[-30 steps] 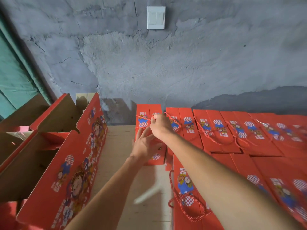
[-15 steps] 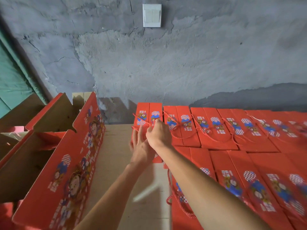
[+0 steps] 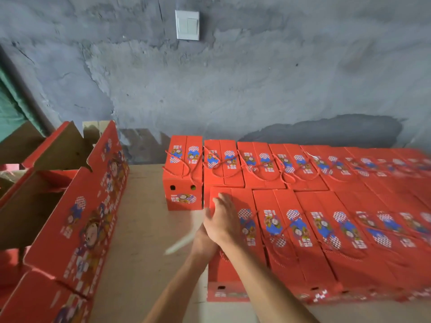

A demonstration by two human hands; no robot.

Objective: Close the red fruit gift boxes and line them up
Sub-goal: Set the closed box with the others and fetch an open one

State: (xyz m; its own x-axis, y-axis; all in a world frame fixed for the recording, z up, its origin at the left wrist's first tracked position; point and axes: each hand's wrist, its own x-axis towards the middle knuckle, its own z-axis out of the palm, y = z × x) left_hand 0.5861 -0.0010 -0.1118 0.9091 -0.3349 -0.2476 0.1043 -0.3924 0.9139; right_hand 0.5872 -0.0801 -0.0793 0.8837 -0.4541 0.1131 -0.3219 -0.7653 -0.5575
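Single head view, looking forward and down, close above boxes

The left hand is largely hidden behind the right hand. The rows of closed boxes are blurred and cut off rightward; their prints cannot be read.

Closed boxes — two rows on the counter, the back row against the wall. Leftmost back-row box stands alone at the row's end. Open boxes at the counter's left edge. Wall switch above. Both hands at the front row's left end — left hand beneath the right.
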